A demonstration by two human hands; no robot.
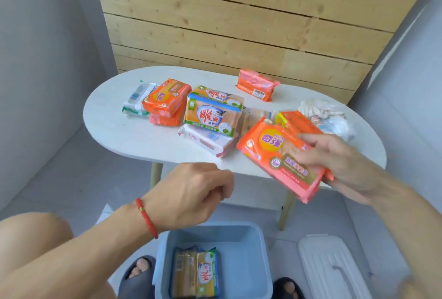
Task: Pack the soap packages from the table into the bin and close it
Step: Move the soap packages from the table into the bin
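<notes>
My right hand [344, 167] grips an orange soap package [270, 153] in the air over the table's front right edge. My left hand [191, 193], with a red bracelet on the wrist, hovers loosely curled and holding nothing, above the blue bin [253, 260] on the floor. The bin stands uncovered with a yellow soap package [195, 272] inside. On the white oval table [124, 136] lie several more packages: orange ones [167, 98] at the left, a green-and-orange one [212, 113] in the middle, an orange one [257, 83] at the back.
The bin's white lid [334, 267] lies on the floor right of the bin. A clear bag of small white items [327, 117] sits at the table's right. My feet in dark slippers [138, 272] flank the bin. A wooden plank wall stands behind the table.
</notes>
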